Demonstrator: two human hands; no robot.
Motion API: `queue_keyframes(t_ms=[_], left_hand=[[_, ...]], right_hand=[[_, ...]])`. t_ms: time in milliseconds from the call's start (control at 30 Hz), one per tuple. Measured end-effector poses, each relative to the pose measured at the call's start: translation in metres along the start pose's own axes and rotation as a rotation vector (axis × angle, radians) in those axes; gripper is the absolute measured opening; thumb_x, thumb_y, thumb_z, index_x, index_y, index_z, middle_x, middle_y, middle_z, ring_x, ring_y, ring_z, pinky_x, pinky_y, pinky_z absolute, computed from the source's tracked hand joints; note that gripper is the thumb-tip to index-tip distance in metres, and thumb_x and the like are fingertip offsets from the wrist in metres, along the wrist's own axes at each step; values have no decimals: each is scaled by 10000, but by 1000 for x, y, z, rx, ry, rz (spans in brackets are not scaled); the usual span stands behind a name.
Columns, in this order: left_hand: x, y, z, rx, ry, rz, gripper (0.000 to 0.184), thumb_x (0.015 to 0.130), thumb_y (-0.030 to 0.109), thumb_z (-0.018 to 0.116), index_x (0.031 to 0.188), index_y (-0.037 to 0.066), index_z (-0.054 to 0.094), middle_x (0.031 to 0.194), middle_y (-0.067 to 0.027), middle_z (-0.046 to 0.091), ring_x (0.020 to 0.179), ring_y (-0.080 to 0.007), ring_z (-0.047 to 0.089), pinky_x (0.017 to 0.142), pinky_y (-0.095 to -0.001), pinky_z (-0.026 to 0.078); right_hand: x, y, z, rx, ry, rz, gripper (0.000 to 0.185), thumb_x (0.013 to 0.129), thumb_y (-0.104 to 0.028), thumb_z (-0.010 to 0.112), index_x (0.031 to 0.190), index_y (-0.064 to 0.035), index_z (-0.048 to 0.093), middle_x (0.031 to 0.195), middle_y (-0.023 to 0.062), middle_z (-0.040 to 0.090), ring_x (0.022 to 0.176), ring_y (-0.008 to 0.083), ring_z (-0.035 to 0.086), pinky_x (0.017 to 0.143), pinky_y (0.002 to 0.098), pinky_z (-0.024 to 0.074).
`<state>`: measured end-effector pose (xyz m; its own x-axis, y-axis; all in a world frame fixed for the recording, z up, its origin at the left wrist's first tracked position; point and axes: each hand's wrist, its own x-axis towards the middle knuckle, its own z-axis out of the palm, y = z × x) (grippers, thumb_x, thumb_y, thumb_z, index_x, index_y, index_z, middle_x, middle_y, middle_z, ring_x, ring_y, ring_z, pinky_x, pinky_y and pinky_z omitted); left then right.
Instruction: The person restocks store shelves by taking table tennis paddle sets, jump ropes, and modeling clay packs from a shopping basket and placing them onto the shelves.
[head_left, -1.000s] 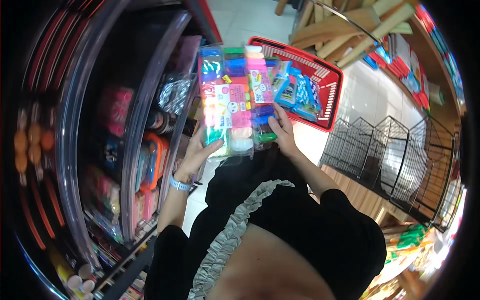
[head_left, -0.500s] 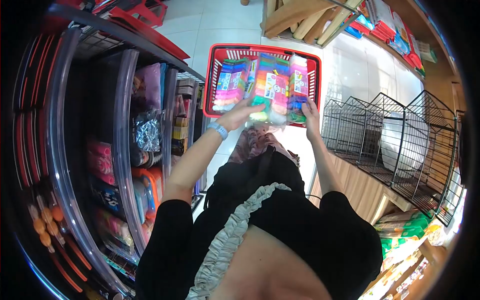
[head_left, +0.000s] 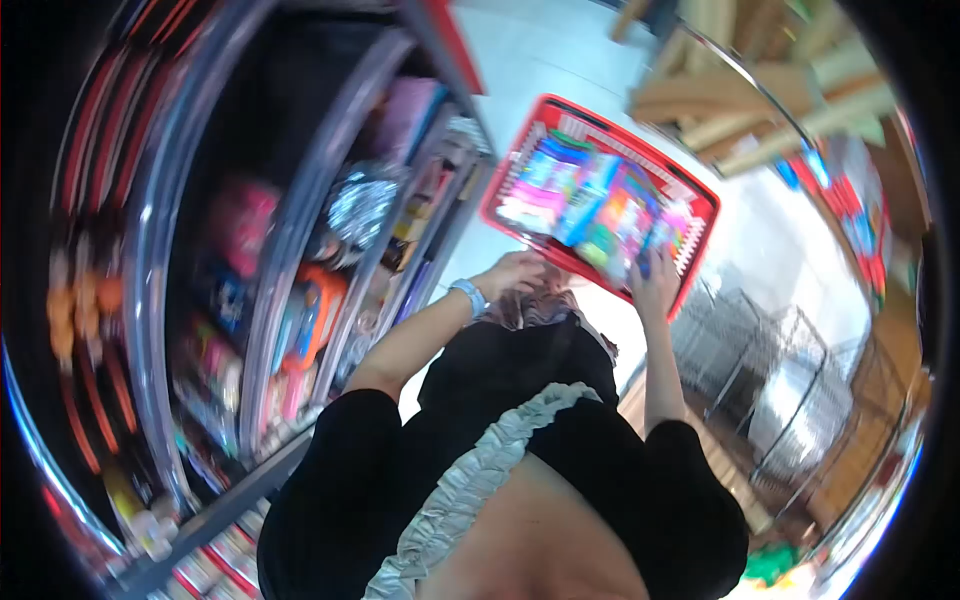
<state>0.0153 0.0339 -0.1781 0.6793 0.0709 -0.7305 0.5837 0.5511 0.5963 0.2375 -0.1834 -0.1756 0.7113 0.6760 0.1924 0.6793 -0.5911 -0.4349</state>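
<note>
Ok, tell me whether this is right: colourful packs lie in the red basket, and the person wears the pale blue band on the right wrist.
The wrist is wrong: the head view shows the pale blue band on the wrist of the left hand. The rest stands: colourful packs lie in the red basket.

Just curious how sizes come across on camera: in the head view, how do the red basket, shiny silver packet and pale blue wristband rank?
1. Red basket
2. Shiny silver packet
3. Pale blue wristband
</note>
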Motion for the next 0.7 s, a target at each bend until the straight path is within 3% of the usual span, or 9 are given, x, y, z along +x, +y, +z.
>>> queue_keyframes(t_ms=[167, 300, 400, 433, 500, 533, 633, 700], left_hand=[[-64, -51, -22, -213, 169, 111, 400, 882, 282, 596, 1218, 72, 540, 1115, -58, 604, 1019, -170, 578, 849, -318, 485], [-119, -98, -45, -323, 358, 220, 339, 880, 254, 604, 1167, 77, 568, 1074, -55, 607, 959, -169, 603, 805, -305, 501], [-170, -124, -58, -355, 512, 329, 266, 897, 185, 586, 1140, 78, 573, 1054, -36, 607, 948, -158, 610, 782, -298, 505], [-184, -135, -63, -303, 591, 446, 246, 903, 167, 576, 1130, 73, 576, 1042, -35, 611, 938, -152, 612, 774, -293, 506], [-217, -156, -70, -189, 759, 669, 210, 915, 132, 555, 1111, 62, 582, 1017, -33, 619, 917, -141, 615, 759, -285, 507], [-235, -162, -72, -26, 996, 787, 177, 923, 89, 525, 1077, 31, 589, 964, -47, 632, 841, -133, 619, 728, -279, 509], [-321, -155, -61, -24, 1388, 942, 164, 922, 80, 523, 1050, 14, 600, 936, -57, 642, 780, -130, 617, 705, -288, 510], [-374, -165, -59, 50, 1596, 898, 165, 897, 42, 542, 1045, 16, 609, 948, -71, 644, 779, -151, 623, 683, -291, 502]], right_hand=[[3, -37, 4, 6, -153, -403, 515, 818, -227, 649, 1283, -57, 504, 1326, 238, 446, 1191, 388, 450, 996, 473, 348], [-6, -31, 19, -138, -316, -527, 583, 740, -201, 688, 1274, -66, 499, 1314, 230, 448, 1210, 390, 425, 998, 481, 350], [-4, -27, 29, -257, -440, -460, 534, 697, -155, 674, 1207, -74, 536, 1271, 216, 474, 1180, 375, 440, 980, 462, 382], [-2, -33, 27, -293, -487, -383, 504, 687, -147, 668, 1173, -73, 557, 1250, 205, 492, 1161, 366, 454, 969, 457, 396], [14, -48, 36, -266, -469, -479, 422, 706, -132, 657, 1115, -55, 588, 1143, 180, 557, 1071, 351, 517, 901, 444, 437], [19, -54, 41, -255, -460, -512, 382, 716, -125, 652, 1086, -45, 604, 1090, 168, 590, 1025, 343, 548, 867, 437, 458], [24, -154, 33, 172, -419, -478, 229, 789, -88, 631, 1004, -10, 635, 924, 120, 647, 826, 266, 620, 743, 358, 490], [12, -241, 24, 498, -364, -595, 193, 891, -82, 573, 1049, 21, 618, 923, 128, 659, 833, 188, 635, 749, 273, 498]])
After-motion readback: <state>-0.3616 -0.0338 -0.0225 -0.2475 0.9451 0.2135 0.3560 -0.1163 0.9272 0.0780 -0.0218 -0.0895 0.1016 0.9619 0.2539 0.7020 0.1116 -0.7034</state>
